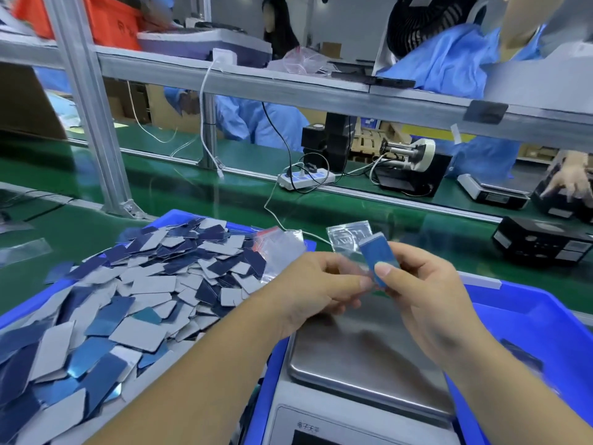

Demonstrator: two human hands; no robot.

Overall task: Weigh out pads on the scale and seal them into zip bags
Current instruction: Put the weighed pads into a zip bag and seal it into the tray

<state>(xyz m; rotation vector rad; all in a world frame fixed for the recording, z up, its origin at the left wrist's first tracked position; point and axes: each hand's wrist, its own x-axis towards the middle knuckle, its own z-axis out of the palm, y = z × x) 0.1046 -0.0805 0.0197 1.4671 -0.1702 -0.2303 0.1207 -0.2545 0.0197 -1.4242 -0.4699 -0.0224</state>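
Your right hand [426, 290] pinches a small stack of flat blue pads [378, 258] above the shiny metal scale [362, 354]. Your left hand [324, 281] grips a thin clear zip bag [349, 240] just beside the stack. Many more flat pads [128, 293], grey and shiny blue with cut corners, lie piled in the blue plastic tray [179, 216] at the scale's left edge.
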